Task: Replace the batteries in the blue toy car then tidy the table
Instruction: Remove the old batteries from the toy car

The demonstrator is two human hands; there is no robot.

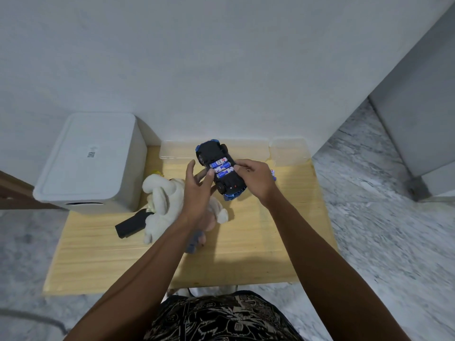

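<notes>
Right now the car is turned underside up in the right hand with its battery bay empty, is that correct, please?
Not quite: the battery bay is not empty. The head view shows three batteries lying side by side in it. The rest holds: the car is underside up, gripped by the right hand.

Pale wood-grain table (270,242), fluffy cloth toy (165,198), glossy plastic car (216,153).

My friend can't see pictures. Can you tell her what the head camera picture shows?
A person holds a blue toy car upside down over a wooden table, with three batteries showing in its open underside. The right hand grips the car; the left hand reaches toward the batteries. A white stuffed toy lies on the table, beside a white box.
</notes>
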